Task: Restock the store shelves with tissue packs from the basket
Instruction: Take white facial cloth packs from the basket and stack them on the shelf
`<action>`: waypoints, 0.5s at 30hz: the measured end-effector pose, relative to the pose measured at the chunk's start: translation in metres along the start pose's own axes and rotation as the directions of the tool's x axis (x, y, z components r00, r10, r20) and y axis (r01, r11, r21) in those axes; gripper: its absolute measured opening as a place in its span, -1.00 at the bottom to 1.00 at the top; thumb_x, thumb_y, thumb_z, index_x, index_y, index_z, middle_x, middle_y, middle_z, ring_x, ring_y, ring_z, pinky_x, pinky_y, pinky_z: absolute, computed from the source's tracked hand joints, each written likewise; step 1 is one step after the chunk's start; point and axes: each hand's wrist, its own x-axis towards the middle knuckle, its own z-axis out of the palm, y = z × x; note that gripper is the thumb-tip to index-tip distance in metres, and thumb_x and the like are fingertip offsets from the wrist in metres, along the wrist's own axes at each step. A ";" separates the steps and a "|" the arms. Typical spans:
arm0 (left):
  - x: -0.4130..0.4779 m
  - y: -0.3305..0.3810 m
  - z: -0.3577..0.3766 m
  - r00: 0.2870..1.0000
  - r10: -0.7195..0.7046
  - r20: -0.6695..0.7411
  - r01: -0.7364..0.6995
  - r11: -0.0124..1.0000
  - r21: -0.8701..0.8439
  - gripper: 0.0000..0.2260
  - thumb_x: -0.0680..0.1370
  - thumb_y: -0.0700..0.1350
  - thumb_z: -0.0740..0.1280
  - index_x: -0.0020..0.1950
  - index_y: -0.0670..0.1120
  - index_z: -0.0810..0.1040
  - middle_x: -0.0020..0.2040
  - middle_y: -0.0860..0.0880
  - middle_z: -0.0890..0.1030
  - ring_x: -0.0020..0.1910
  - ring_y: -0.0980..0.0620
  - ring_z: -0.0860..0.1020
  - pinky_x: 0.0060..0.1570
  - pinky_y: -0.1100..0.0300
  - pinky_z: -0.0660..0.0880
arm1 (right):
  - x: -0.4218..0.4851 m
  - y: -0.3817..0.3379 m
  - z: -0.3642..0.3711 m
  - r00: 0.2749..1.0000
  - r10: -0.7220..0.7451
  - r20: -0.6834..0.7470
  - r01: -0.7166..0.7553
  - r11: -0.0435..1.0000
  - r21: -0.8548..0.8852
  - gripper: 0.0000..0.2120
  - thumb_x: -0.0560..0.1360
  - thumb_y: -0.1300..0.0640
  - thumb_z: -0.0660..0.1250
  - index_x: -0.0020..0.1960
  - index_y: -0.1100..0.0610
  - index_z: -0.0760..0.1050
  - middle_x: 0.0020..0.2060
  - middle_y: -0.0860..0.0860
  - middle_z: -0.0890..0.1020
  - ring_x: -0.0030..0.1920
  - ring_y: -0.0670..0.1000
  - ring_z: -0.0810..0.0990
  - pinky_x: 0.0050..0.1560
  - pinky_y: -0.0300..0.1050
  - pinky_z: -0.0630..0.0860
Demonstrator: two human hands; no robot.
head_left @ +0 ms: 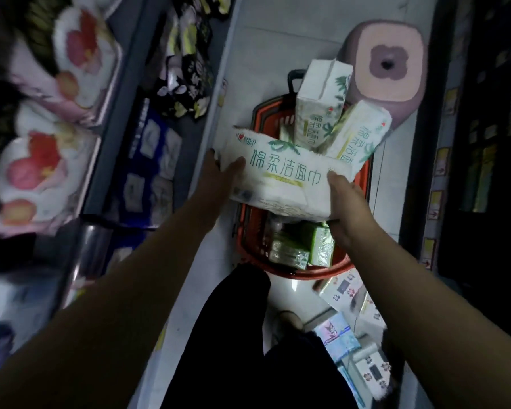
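Seen from the head camera, the person is standing over a red basket (316, 273) on the aisle floor. They are holding a white tissue pack (281, 178) roughly level just above it, one hand at each end. The left hand (222, 175) is clamping the pack's left end, with its thumb lying across the printed top face. The right hand (347, 208) is gripping the right end the same way, thumb on top. The fingers of both hands are hidden beneath the pack, so I can't tell how they are spread.

Two leaning packs (322, 101) are standing upright in the basket's far end, and small green packs (301, 246) are lying in its near end, below the held one. The shelves (109, 143) are running along the left, blurred. A pink stool (387, 69) is sitting just beyond the basket.

To do this step well, I'd grip evenly at both ends so the soft pack isn't sagging. I'd lift it clear of the leaning packs before swinging it left to the shelf, printed face outward.
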 end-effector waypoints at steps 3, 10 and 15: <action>-0.076 0.019 -0.016 1.000 -0.005 0.007 0.006 0.990 -0.140 -0.58 0.57 -0.08 0.34 0.37 -0.19 0.38 0.10 -0.06 0.57 -0.03 0.07 0.57 -0.08 0.21 0.53 | -0.058 -0.022 0.000 0.993 -0.085 0.082 0.095 0.987 -0.130 -0.59 0.54 0.07 0.37 0.32 0.05 0.31 0.20 0.03 0.60 0.14 0.08 0.62 0.12 0.08 0.59; -0.261 0.074 -0.051 0.969 0.085 -0.234 -0.161 0.931 -0.328 -0.46 0.40 0.01 0.33 0.28 -0.27 0.41 0.07 -0.16 0.62 -0.14 0.07 0.67 -0.31 0.23 0.57 | -0.220 -0.078 0.021 0.869 -0.225 0.442 0.367 0.891 -0.267 -0.65 0.55 0.12 0.36 0.32 0.06 0.44 0.14 0.02 0.65 0.07 0.00 0.67 0.07 -0.07 0.60; -0.363 0.116 -0.078 0.895 0.171 -0.412 -0.327 0.879 -0.348 -0.20 0.34 0.08 0.43 0.45 -0.29 0.26 0.28 -0.27 0.54 0.12 -0.19 0.62 -0.15 -0.02 0.61 | -0.311 -0.097 0.048 0.769 -0.247 0.590 0.467 0.847 -0.253 -0.62 0.52 0.07 0.38 0.32 0.09 0.46 0.10 0.05 0.67 0.04 0.03 0.68 0.04 -0.03 0.61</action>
